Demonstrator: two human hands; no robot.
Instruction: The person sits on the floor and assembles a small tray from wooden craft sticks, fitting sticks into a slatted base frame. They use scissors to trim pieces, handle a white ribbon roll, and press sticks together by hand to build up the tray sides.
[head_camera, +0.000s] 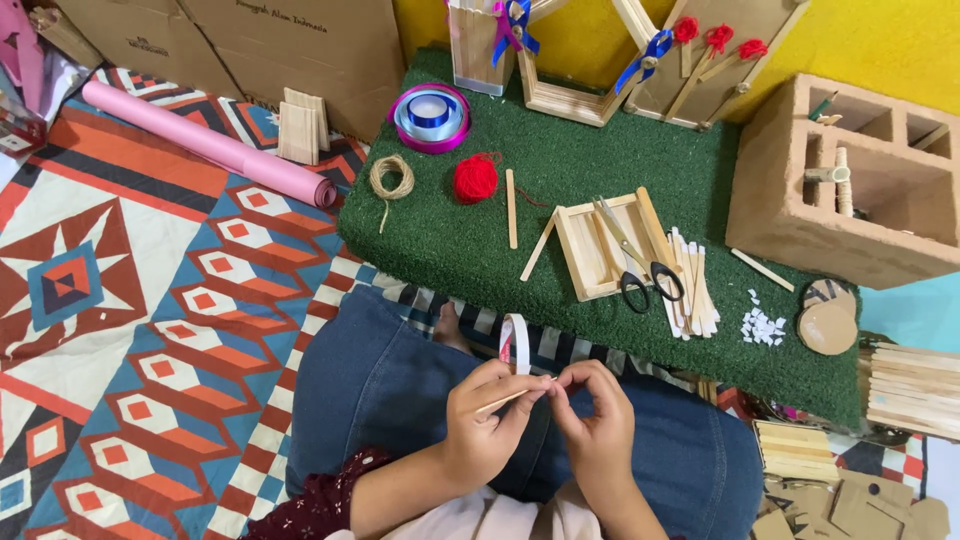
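A single head-worn camera looks steeply down from close above the lap; hands (540, 420) sit bottom centre, green mat (470, 250) fills the upper middle, probably floor level.

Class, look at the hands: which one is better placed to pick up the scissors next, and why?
Probably the right hand: the scissors lie on the green mat ahead on its side, and the left hand grips the stick and tape roll.

You get bright, even, soft light, faint shadows, sharp focus throughout, no glare, slight wide-angle bending at edges.
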